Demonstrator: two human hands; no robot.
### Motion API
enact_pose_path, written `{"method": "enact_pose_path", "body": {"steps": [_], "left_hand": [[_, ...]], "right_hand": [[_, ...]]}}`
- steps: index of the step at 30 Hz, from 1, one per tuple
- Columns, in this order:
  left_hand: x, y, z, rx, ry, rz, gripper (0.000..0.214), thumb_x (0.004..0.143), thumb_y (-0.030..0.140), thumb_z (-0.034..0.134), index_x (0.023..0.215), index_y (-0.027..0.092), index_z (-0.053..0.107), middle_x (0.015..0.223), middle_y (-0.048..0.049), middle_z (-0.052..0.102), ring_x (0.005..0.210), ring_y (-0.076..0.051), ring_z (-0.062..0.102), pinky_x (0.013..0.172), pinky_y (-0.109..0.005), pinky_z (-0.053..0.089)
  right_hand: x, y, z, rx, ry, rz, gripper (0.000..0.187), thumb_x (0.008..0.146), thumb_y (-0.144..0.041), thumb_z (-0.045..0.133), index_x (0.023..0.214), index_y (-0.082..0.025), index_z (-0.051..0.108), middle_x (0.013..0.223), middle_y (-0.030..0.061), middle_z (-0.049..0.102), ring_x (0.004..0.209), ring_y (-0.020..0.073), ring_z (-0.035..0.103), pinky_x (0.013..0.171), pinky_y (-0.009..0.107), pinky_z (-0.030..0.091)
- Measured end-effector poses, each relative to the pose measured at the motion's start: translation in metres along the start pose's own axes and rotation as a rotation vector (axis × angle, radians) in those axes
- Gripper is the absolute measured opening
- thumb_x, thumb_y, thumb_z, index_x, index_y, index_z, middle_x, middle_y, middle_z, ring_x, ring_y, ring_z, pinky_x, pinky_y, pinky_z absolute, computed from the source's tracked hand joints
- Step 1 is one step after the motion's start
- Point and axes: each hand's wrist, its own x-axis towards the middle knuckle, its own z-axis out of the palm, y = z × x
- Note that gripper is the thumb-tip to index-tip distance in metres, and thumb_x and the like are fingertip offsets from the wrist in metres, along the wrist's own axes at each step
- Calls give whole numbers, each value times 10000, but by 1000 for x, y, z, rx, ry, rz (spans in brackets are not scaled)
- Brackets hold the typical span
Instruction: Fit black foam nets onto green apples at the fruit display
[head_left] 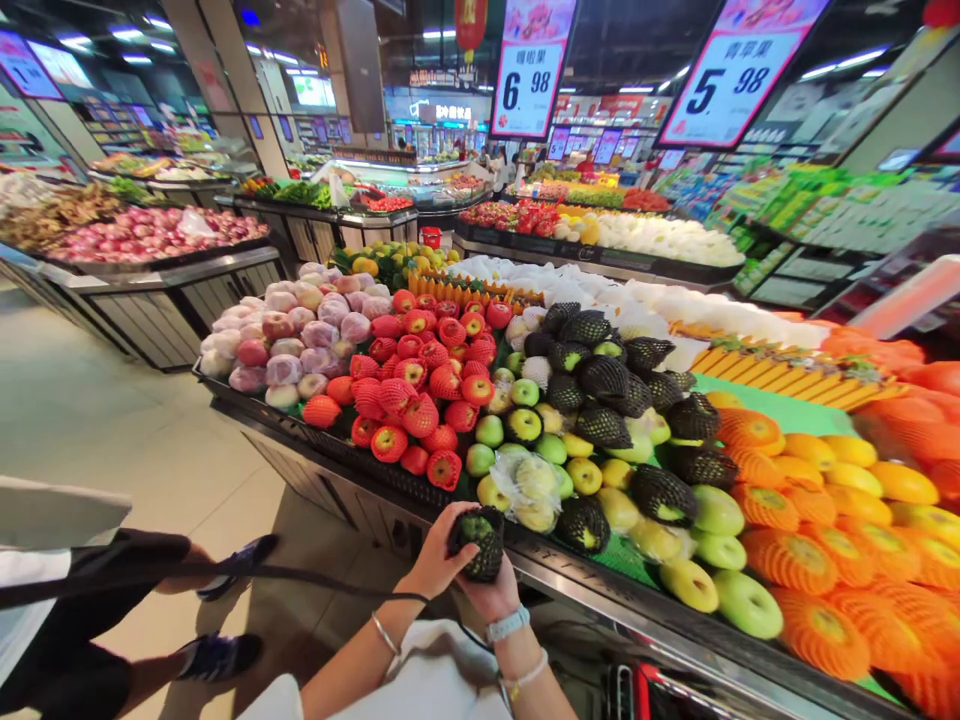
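Both my hands hold one green apple in a black foam net (pixel 478 543) just in front of the fruit stand's metal edge (pixel 592 590). My left hand (pixel 435 560) grips it from the left, fingers over the top. My right hand (pixel 491 590) cups it from below; that wrist wears a pale watch band and a bracelet. Right behind the apple lies a clear plastic bag of green apples (pixel 529 487). More black-netted apples (pixel 600 390) and bare green ones (pixel 720 550) are piled on the stand.
Red apples in red nets (pixel 420 380) and pink-wrapped fruit (pixel 292 340) lie to the left, oranges in orange nets (pixel 817 570) to the right. Another person's legs and shoes (pixel 217 600) stand on the tiled floor at left. Price signs (pixel 529 75) hang overhead. Further produce stands fill the back.
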Motion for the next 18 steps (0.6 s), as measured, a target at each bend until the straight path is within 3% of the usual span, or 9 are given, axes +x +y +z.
{"method": "enact_pose_path", "body": {"steps": [3, 5, 6, 8, 10, 11, 13, 15, 18], "left_hand": [[12, 6, -22, -346, 237, 57, 301, 732, 503, 651, 850, 227, 634, 884, -70, 617, 878, -234, 572, 836, -354, 466], [21, 17, -53, -708, 455, 98, 260, 721, 438, 689, 652, 224, 557, 674, -15, 538, 654, -153, 527, 657, -269, 484], [24, 25, -72, -781, 489, 119, 271, 745, 407, 670, 620, 223, 515, 614, 15, 492, 583, -117, 494, 589, -223, 473], [26, 44, -111, -872, 537, 158, 296, 753, 342, 660, 586, 209, 455, 603, 40, 490, 552, -68, 484, 550, -142, 452], [23, 60, -142, -1069, 635, 310, 275, 722, 337, 678, 605, 209, 464, 757, 43, 608, 706, -47, 573, 622, -86, 463], [21, 66, -153, -1110, 699, 390, 283, 731, 350, 664, 596, 207, 461, 912, 42, 650, 869, -58, 599, 722, -93, 475], [20, 69, -163, -1123, 761, 430, 326, 731, 385, 643, 560, 196, 439, 1169, 30, 624, 1149, -144, 535, 923, -213, 465], [22, 61, -161, -1144, 789, 375, 345, 728, 381, 621, 534, 186, 413, 1267, 2, 584, 1273, -230, 445, 1044, -369, 392], [29, 35, -150, -1252, 804, 231, 317, 735, 291, 575, 516, 177, 376, 1311, -56, 557, 1318, -274, 395, 1105, -470, 276]], "right_hand": [[-4, -3, 3, 45, 71, 59, 220, 834, -201, 468, 754, -192, 673, 811, 12, 738, 854, 162, 679, 856, 389, 507], [-6, -5, 3, 46, 82, 70, 246, 843, -208, 453, 739, -203, 676, 813, 10, 742, 892, 163, 677, 886, 400, 493], [-8, -6, 3, 42, 83, 68, 249, 841, -203, 454, 724, -208, 674, 798, 6, 742, 898, 160, 677, 896, 403, 488], [-10, -9, 1, 37, 94, 53, 253, 834, -187, 455, 705, -216, 671, 769, -1, 740, 896, 155, 677, 907, 406, 485], [-12, -13, 1, 28, 124, 23, 261, 826, -179, 447, 709, -225, 675, 757, -12, 739, 890, 154, 681, 917, 411, 486], [-13, -15, 2, 15, 142, 6, 266, 823, -179, 441, 715, -233, 679, 760, -19, 739, 884, 152, 683, 926, 410, 486], [-15, -19, 4, -33, 168, -23, 281, 815, -182, 432, 717, -261, 683, 779, -37, 740, 878, 147, 687, 952, 403, 479], [-16, -22, 6, -92, 184, -53, 305, 805, -185, 420, 695, -303, 678, 794, -62, 738, 889, 151, 689, 980, 412, 467], [-16, -24, 6, -135, 206, -75, 342, 789, -199, 396, 665, -356, 673, 793, -83, 731, 930, 171, 686, 1004, 427, 453]]}}
